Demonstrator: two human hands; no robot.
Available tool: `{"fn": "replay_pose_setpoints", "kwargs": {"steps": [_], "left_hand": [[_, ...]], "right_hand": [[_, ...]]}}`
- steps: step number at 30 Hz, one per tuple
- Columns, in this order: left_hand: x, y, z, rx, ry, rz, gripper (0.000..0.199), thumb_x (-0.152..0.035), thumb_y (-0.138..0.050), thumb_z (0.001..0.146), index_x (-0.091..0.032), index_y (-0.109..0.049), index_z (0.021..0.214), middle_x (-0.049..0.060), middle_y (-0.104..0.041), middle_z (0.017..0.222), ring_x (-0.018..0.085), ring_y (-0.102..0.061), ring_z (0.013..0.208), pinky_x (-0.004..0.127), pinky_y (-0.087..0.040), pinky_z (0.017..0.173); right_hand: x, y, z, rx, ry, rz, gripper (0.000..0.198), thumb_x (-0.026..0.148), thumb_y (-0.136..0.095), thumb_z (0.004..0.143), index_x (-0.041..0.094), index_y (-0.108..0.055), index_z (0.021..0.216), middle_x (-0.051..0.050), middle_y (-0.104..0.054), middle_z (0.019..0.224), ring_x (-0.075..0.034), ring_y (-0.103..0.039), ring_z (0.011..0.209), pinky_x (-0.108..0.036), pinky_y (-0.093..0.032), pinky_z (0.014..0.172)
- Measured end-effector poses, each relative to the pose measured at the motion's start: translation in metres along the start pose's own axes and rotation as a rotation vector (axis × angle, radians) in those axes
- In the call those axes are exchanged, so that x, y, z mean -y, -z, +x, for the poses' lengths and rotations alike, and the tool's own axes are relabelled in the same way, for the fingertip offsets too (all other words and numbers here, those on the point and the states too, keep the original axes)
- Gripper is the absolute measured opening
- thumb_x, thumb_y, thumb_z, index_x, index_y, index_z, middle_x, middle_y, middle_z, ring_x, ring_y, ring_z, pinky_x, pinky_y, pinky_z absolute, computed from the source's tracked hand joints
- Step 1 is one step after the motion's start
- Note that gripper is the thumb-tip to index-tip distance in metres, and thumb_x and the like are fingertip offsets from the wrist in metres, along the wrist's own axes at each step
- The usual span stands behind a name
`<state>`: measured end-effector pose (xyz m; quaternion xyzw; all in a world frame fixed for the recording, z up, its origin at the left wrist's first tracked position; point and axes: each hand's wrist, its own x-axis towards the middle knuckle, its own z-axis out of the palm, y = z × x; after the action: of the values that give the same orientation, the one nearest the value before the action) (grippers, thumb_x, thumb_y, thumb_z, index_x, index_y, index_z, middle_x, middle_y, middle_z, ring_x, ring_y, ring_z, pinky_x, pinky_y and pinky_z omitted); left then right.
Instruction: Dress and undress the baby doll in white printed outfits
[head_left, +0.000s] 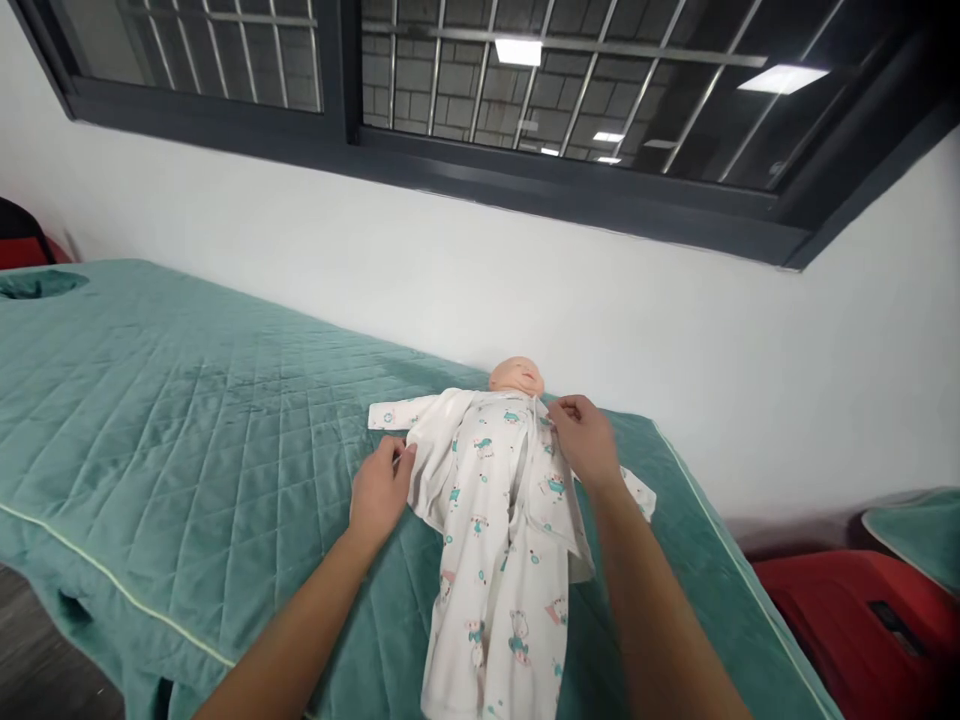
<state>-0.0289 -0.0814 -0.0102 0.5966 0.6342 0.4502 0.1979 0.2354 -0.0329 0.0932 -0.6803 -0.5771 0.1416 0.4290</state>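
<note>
A baby doll (pixel 516 375) lies on its back on the green quilted bed cover, only its head showing above the clothes. White printed baby clothes cover its body: a baby jacket (pixel 553 485) with its front panels spread, and long printed legs (pixel 487 610) stretching toward me. One sleeve (pixel 403 413) points out to the left; the other pokes out beyond my right forearm. My left hand (pixel 381 490) is closed, thumb and fingers pinching the jacket's left edge. By the doll's neck and shoulder, my right hand (pixel 586 440) pinches the jacket's right front panel.
The bed with its green cover (pixel 225 420) runs along a white wall (pixel 637 330), under a dark-framed window (pixel 555 180) with bars outside. A face hole (pixel 41 284) shows at the bed's far left. A red chair (pixel 862 630) stands off the right edge.
</note>
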Motion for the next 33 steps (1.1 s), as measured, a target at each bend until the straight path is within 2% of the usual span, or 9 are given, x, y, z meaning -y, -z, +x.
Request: {"fn": "replay_pose_setpoints", "kwargs": {"steps": [4, 8, 11, 14, 17, 20, 22, 26, 33], "left_hand": [[-0.031, 0.002, 0.001, 0.135, 0.031, -0.311, 0.035, -0.051, -0.041, 0.093, -0.022, -0.043, 0.074, -0.002, -0.056, 0.071, 0.016, -0.054, 0.068, 0.027, -0.046, 0.064], [-0.085, 0.004, -0.005, 0.288, -0.067, -0.423, 0.032, -0.047, -0.039, 0.096, -0.024, -0.045, 0.076, 0.002, -0.067, 0.095, 0.019, -0.062, 0.093, 0.03, -0.052, 0.079], [-0.119, 0.002, -0.014, 0.48, -0.33, -0.206, 0.023, -0.038, -0.04, 0.097, -0.025, -0.056, 0.088, 0.006, -0.065, 0.122, 0.022, -0.058, 0.117, 0.037, -0.049, 0.096], [-0.133, -0.002, -0.013, 0.515, -0.54, 0.016, 0.023, -0.033, -0.043, 0.097, -0.021, -0.062, 0.096, 0.009, -0.057, 0.136, 0.026, -0.047, 0.131, 0.044, -0.038, 0.111], [-0.134, -0.007, 0.01, 0.479, -0.431, 0.006, 0.031, -0.035, -0.036, 0.1, -0.021, -0.063, 0.091, 0.005, -0.069, 0.111, 0.021, -0.061, 0.108, 0.038, -0.047, 0.095], [-0.133, -0.019, 0.05, 0.373, -0.269, -0.018, 0.032, -0.032, -0.038, 0.098, -0.02, -0.064, 0.084, 0.002, -0.068, 0.085, 0.018, -0.062, 0.081, 0.032, -0.047, 0.076], [-0.135, -0.033, 0.077, 0.33, -0.227, -0.038, 0.023, -0.026, -0.046, 0.093, -0.019, -0.066, 0.084, 0.004, -0.069, 0.089, 0.018, -0.061, 0.083, 0.031, -0.045, 0.076], [-0.143, -0.062, 0.111, 0.481, -0.151, 0.016, 0.017, -0.019, -0.054, 0.083, -0.017, -0.069, 0.076, 0.007, -0.07, 0.083, 0.02, -0.061, 0.078, 0.03, -0.043, 0.068], [-0.135, -0.073, 0.117, 0.452, -0.12, -0.09, 0.014, -0.022, -0.057, 0.081, -0.017, -0.066, 0.072, 0.003, -0.071, 0.078, 0.017, -0.062, 0.073, 0.027, -0.041, 0.064]], "right_hand": [[-0.007, -0.024, 0.026, 0.007, -0.012, -0.062, 0.026, 0.045, -0.054, 0.078, 0.02, -0.06, 0.077, -0.005, -0.067, 0.078, -0.022, -0.058, 0.074, -0.034, -0.041, 0.071], [-0.018, -0.032, 0.025, 0.033, -0.021, -0.003, 0.031, 0.053, -0.055, 0.079, 0.022, -0.058, 0.08, -0.005, -0.067, 0.081, -0.022, -0.059, 0.075, -0.034, -0.042, 0.07], [-0.022, -0.03, 0.022, 0.051, -0.032, 0.064, 0.034, 0.056, -0.058, 0.078, 0.022, -0.056, 0.081, -0.004, -0.065, 0.079, -0.022, -0.06, 0.073, -0.035, -0.044, 0.07], [-0.019, -0.028, 0.021, 0.085, -0.071, 0.044, 0.037, 0.058, -0.062, 0.075, 0.023, -0.055, 0.085, -0.003, -0.064, 0.081, -0.022, -0.06, 0.074, -0.036, -0.044, 0.071], [-0.015, -0.027, 0.02, 0.12, -0.091, 0.008, 0.039, 0.058, -0.064, 0.073, 0.023, -0.055, 0.088, -0.002, -0.064, 0.083, -0.022, -0.06, 0.077, -0.035, -0.044, 0.072], [-0.01, -0.027, 0.02, 0.127, -0.108, -0.024, 0.032, 0.052, -0.062, 0.074, 0.023, -0.055, 0.087, -0.001, -0.064, 0.082, -0.021, -0.059, 0.075, -0.035, -0.043, 0.072], [-0.008, -0.027, 0.02, 0.114, -0.121, -0.042, 0.024, 0.046, -0.06, 0.075, 0.024, -0.055, 0.084, 0.0, -0.064, 0.078, -0.02, -0.058, 0.073, -0.034, -0.042, 0.072], [-0.008, -0.025, 0.02, 0.093, -0.13, -0.001, 0.016, 0.039, -0.056, 0.077, 0.023, -0.058, 0.079, 0.001, -0.065, 0.075, -0.019, -0.058, 0.071, -0.032, -0.041, 0.07], [-0.01, -0.02, 0.021, 0.113, -0.201, 0.133, 0.018, 0.038, -0.06, 0.077, 0.022, -0.066, 0.08, -0.001, -0.07, 0.078, -0.019, -0.06, 0.075, -0.029, -0.04, 0.069]]}}
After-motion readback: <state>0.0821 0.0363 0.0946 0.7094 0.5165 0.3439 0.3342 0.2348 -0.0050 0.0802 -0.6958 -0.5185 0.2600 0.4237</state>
